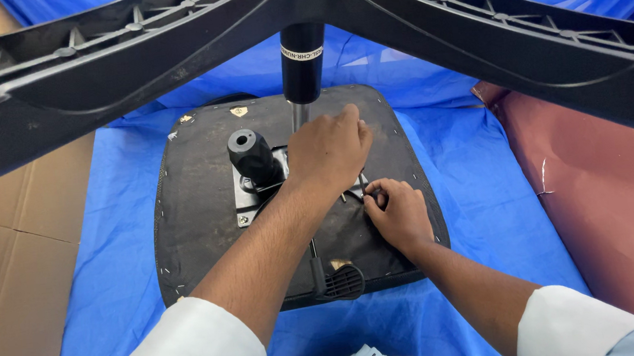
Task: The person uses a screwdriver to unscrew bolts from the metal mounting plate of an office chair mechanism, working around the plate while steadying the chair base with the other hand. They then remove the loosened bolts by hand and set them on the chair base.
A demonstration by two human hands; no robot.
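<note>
seat underside (pixel 203 213) flat on blue tarp, gas cylinder (pixel 302 62) at 12 o'clock | left hand (pixel 328 152) curled over mechanism plate (pixel 245 201), grip hidden, cannot tell | right hand (pixel 398 213) fingers pinched narrow on small fastener at 4 o'clock | judgement: steady plate, start fastener straight

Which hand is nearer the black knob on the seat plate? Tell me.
Left. The left hand rests just beside the black knob, to its right; the right hand sits farther off, lower right, on the seat underside.
</note>
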